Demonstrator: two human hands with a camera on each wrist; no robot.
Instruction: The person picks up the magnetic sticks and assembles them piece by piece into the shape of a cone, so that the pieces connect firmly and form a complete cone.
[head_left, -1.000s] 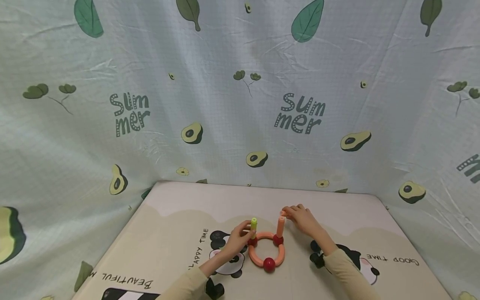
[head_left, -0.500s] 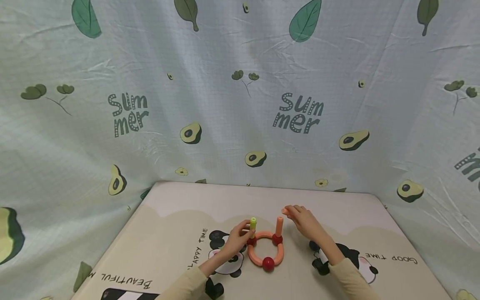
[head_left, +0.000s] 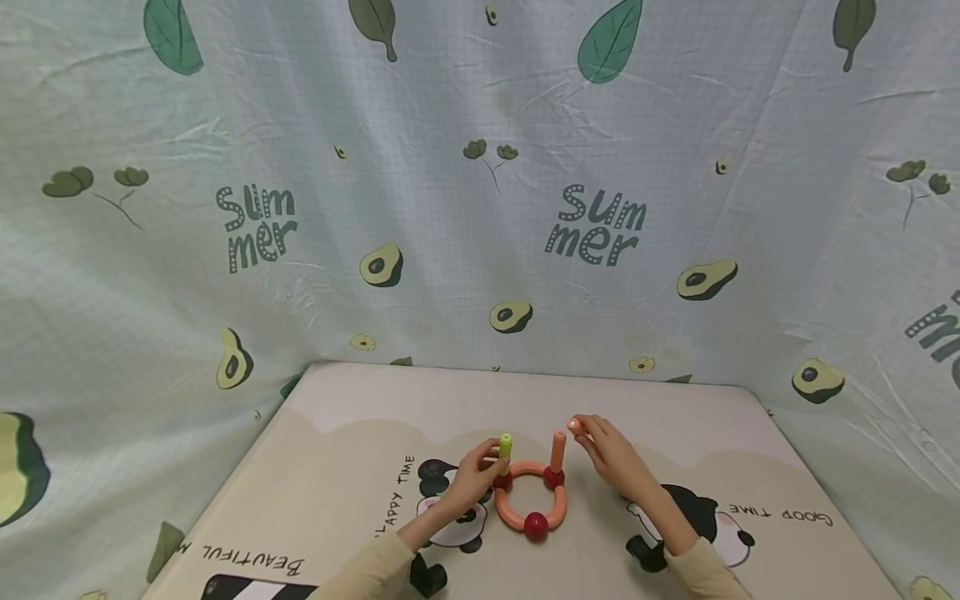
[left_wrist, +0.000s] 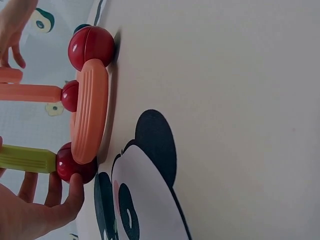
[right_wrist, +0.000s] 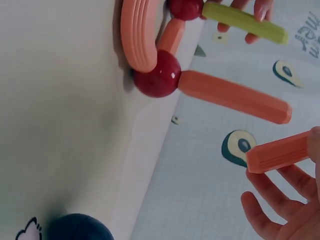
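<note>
A ring of curved orange pieces (head_left: 561, 504) joined by red balls (head_left: 536, 527) lies on the table. From its far side rise a lime-green rod (head_left: 506, 444) at left and an orange rod (head_left: 558, 452) at right, each set in a red ball. My left hand (head_left: 472, 480) holds the lime-green rod at its base; in the left wrist view its thumb presses the red ball (left_wrist: 75, 162) below. My right hand (head_left: 613, 452) pinches a loose orange rod (right_wrist: 277, 153), apart from the upright orange rod and level with its top.
The table (head_left: 345, 400) wears a cover printed with pandas and lettering. Behind it hangs a pale curtain (head_left: 450, 208) with avocado and leaf prints, reaching down to the table's back edge.
My right hand has drawn slightly right, away from the upright orange rod, and the loose rod's end has turned toward the head camera. My left hand stays on the lime-green rod.
</note>
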